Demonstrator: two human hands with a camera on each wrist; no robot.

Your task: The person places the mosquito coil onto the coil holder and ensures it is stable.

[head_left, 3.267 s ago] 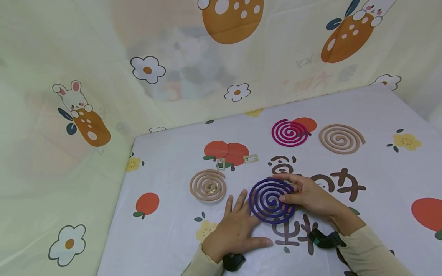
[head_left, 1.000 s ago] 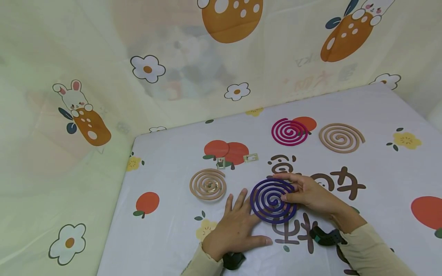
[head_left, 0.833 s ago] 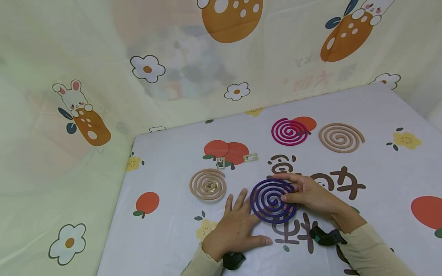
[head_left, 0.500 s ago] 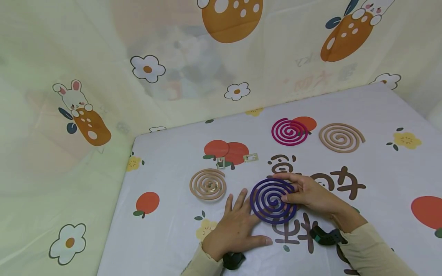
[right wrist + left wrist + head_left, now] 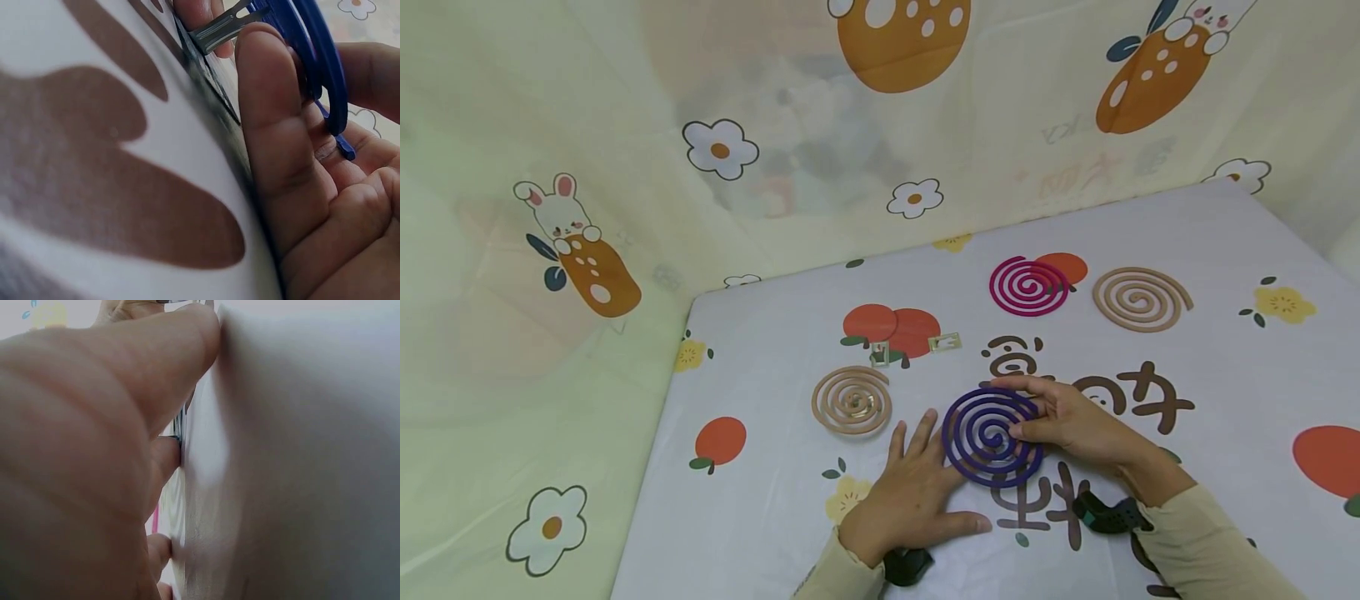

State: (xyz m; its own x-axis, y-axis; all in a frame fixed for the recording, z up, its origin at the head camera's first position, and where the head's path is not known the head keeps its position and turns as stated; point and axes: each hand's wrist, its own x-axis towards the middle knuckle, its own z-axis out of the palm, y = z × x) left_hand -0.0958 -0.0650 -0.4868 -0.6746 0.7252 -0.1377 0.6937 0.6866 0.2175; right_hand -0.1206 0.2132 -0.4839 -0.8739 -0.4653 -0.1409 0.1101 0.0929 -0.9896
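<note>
A dark blue mosquito coil (image 5: 970,462) is held by my right hand (image 5: 1075,429), with its thumb on top and other fingers at the coil's far edge and beneath. In the right wrist view a thin metal stand (image 5: 220,30) rises from the tabletop to the underside of the coil (image 5: 334,75). My left hand (image 5: 906,504) lies on the table with spread, fairly straight fingers. Its index finger reaches under the coil's left side; whether it touches the stand is hidden. A tan mosquito coil (image 5: 820,417) lies left of the hands, a metal stand (image 5: 863,406) showing at its centre.
At the back right lie a magenta mosquito coil (image 5: 996,292) and another tan mosquito coil (image 5: 1105,312). Two small metal stands (image 5: 945,342) lie flat behind the hands. A printed curtain (image 5: 805,242) hangs along the table's back edge. The tablecloth (image 5: 760,500) has printed fruit and lettering.
The blue coil and right-hand fingertips have shifted very slightly, a little right since the oldest frame, then a touch back left in the last half second. The left hand stays in place.
</note>
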